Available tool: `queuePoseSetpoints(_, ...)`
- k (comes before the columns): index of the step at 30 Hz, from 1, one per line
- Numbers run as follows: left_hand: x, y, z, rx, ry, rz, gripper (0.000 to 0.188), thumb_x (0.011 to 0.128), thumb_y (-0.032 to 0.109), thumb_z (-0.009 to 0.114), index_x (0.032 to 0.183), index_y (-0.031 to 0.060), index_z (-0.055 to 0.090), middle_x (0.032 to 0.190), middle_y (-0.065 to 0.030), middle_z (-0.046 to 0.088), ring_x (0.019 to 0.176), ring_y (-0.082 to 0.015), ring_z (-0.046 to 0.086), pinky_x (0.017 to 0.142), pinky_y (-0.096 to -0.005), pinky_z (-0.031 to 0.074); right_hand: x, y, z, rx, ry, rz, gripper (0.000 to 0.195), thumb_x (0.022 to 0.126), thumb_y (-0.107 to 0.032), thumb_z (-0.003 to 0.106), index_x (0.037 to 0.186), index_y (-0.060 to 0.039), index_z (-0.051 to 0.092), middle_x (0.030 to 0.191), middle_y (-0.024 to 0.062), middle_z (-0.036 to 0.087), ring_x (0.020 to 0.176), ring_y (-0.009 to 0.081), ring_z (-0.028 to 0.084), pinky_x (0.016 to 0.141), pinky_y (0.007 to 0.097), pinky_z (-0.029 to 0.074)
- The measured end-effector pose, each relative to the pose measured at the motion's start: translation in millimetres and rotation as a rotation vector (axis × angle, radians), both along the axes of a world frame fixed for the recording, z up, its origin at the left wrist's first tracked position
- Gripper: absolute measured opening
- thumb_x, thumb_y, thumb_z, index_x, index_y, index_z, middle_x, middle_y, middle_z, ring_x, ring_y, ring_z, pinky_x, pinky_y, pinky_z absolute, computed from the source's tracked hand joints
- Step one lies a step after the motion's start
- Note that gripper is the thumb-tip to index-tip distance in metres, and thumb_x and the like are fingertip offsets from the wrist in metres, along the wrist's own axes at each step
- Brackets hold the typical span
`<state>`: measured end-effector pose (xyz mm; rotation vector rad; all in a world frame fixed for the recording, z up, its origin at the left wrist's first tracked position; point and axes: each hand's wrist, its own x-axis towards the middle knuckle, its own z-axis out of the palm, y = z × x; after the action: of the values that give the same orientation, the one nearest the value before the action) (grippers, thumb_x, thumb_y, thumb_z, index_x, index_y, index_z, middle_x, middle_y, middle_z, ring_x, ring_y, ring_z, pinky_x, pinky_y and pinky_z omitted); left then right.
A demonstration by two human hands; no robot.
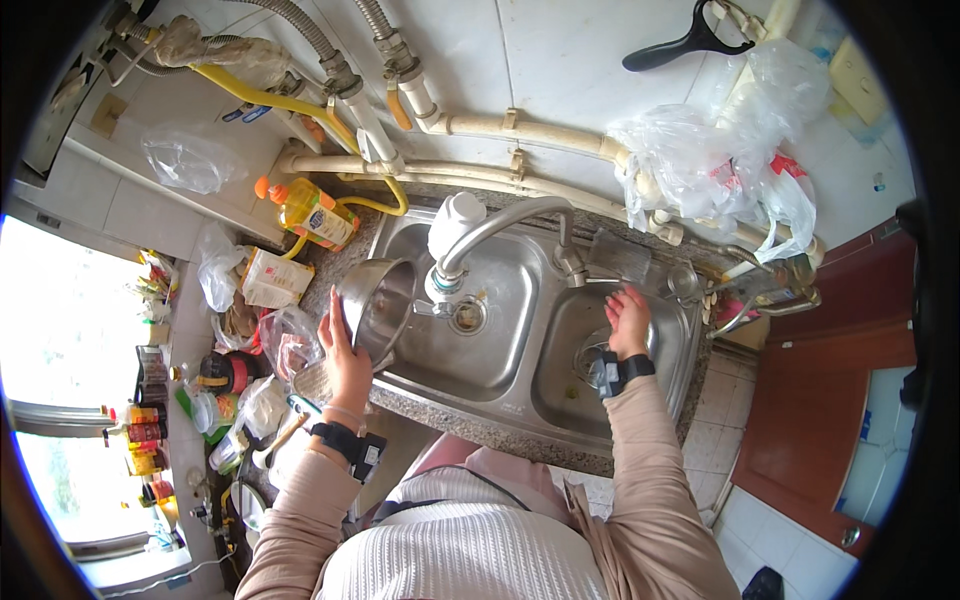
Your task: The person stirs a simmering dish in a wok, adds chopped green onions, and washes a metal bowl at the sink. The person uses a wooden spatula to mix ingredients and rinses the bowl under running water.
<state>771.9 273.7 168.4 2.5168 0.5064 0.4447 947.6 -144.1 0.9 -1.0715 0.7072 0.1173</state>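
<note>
My left hand (343,361) grips a stainless steel bowl (384,307) by its outer side; the bowl is tilted on its side at the left rim of the double sink (517,405). My right hand (627,319) is over the right basin near the faucet lever (604,280), fingers partly curled; whether it touches the lever cannot be told. The curved metal faucet (517,214) reaches over the left basin and ends in a white water filter (454,225). No water is plainly visible. A drain (469,315) shows in the left basin.
An orange dish soap bottle (319,216), a carton (276,279) and plastic bags crowd the left counter. Pipes (465,171) run along the tiled wall. Clear plastic bags (697,157) hang at the upper right. A glass jar (682,282) stands at the sink's back right corner.
</note>
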Motion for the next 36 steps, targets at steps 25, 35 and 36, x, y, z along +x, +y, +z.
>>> queuePoseSetpoints(25,-5,-19,1,0.140,0.114,-0.099,0.089,0.082,-0.013,0.052,0.155,0.0345,0.034,0.150,-0.0255,0.034,0.135,-0.0479,0.042,0.107,-0.0487,0.045,-63,48,81,-0.665,-0.570,0.438,0.079,0.082,0.004,0.056,0.156,-0.0034,0.030,0.163,0.0203,0.026,0.150,0.0329,0.028,0.121,0.0417,0.023)
queuePoseSetpoints(35,-11,38,11,0.319,-0.011,-0.288,0.094,0.074,-0.008,0.065,0.153,0.0337,0.037,0.151,-0.0226,0.033,0.138,-0.0468,0.039,0.106,-0.0516,0.047,-128,102,116,-1.032,-0.715,0.863,0.064,0.078,0.005,0.064,0.140,-0.0054,0.053,0.152,0.0222,0.042,0.139,0.0393,0.043,0.113,0.0436,0.038)
queuePoseSetpoints(36,-12,45,10,0.321,-0.023,-0.293,0.095,0.073,-0.007,0.065,0.154,0.0340,0.037,0.151,-0.0228,0.033,0.138,-0.0465,0.039,0.105,-0.0516,0.047,-129,110,119,-1.036,-0.710,0.888,0.060,0.077,0.005,0.064,0.136,-0.0050,0.057,0.151,0.0217,0.044,0.138,0.0389,0.045,0.112,0.0435,0.039)
